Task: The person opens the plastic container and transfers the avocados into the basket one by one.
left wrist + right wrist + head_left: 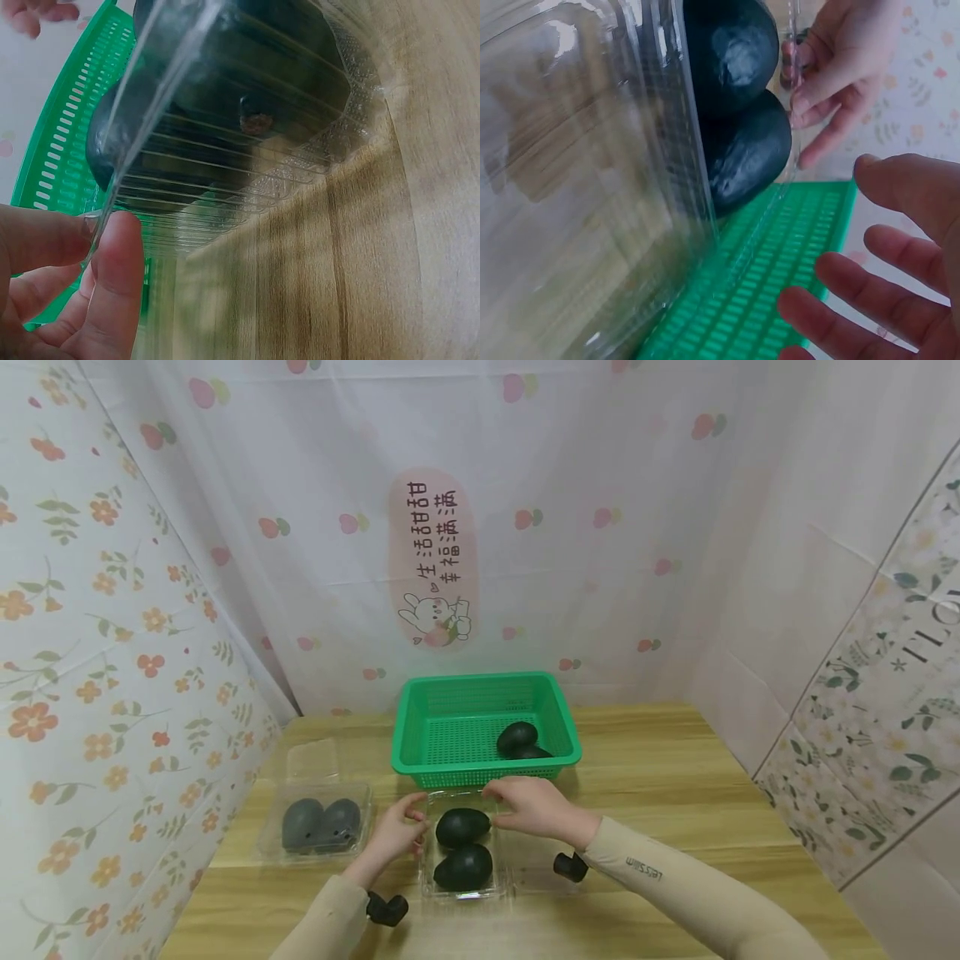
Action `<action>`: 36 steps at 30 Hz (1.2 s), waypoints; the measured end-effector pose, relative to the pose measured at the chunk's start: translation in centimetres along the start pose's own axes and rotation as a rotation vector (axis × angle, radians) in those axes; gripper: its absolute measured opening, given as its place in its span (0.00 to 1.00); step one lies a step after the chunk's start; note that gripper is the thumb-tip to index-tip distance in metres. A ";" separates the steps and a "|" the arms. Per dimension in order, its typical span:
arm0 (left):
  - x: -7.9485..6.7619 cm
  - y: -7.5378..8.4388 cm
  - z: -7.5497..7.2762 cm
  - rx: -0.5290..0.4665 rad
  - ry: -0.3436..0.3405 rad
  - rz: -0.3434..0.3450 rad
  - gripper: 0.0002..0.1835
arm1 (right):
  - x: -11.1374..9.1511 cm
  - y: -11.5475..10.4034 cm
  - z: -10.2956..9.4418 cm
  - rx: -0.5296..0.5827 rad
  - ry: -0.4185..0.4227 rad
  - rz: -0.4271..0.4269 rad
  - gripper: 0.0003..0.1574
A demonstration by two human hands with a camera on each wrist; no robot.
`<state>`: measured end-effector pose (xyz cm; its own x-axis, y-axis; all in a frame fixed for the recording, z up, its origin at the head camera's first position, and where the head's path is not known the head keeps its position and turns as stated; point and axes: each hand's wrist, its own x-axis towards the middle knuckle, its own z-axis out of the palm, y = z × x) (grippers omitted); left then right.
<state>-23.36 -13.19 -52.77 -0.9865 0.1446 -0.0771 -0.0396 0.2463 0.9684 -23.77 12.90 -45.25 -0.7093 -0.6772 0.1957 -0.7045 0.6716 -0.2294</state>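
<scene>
with the left hand (397, 828), pinched the left rim of a clear box (450, 896), thumb and fingertips together on the thin plastic. with the right hand (538, 810), held the fingers apart near the far right corner; gripped nothing in the right wrist view, and could not tell of a light touch in the head view. had the box on the wooden table (660, 793), just in front of a green basket (487, 769), with a far avocado (459, 828) and a near avocado (465, 868) lying side by side inside. had the lid (570, 142) folded back, to the right. saw two more avocados (517, 737) in the basket and another pair (303, 823) in a second clear box (315, 857) at the left. judged the filling of the middle box done, going by the pair inside, and the closing not yet begun. reckoned on a next move of steadying the rim, bringing the lid over from the right with the free hand, then pressing matched edges together.
</scene>
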 end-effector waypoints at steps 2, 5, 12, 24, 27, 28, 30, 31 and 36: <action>0.0 0.1 0.0 0.004 0.001 -0.002 0.29 | 0.4 -0.3 0.3 0.006 0.003 -0.002 0.20; 0.0 0.0 0.0 -0.001 0.000 -0.004 0.29 | 1.0 -0.7 0.6 0.026 -0.005 0.008 0.21; -0.1 0.1 0.0 0.003 0.001 -0.007 0.29 | 2.3 -1.6 1.4 0.052 -0.067 0.059 0.26; -0.1 0.2 -0.1 0.016 0.004 -0.013 0.29 | 3.3 -2.1 3.7 0.014 -0.082 0.074 0.29; -0.1 0.2 0.0 0.014 0.008 -0.016 0.29 | 3.4 -2.1 4.2 0.010 -0.084 0.088 0.29; -0.1 0.2 0.0 0.014 0.008 -0.016 0.29 | 3.4 -2.1 4.3 0.010 -0.083 0.092 0.30; 0.0 0.2 0.0 0.015 0.004 -0.016 0.29 | 3.5 -2.1 4.5 0.007 -0.079 0.097 0.30; 0.0 0.2 0.0 0.016 0.002 -0.016 0.29 | 3.6 -2.1 4.5 0.004 -0.076 0.098 0.30; 0.0 0.0 0.0 0.015 -0.005 -0.017 0.29 | 3.7 -2.3 4.9 -0.007 -0.082 0.103 0.31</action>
<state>-23.38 -13.20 -52.74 -0.9848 0.1454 -0.0949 -0.0539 0.2634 0.9632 -24.68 7.35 -48.66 -0.7736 -0.6268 0.0926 -0.6285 0.7406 -0.2375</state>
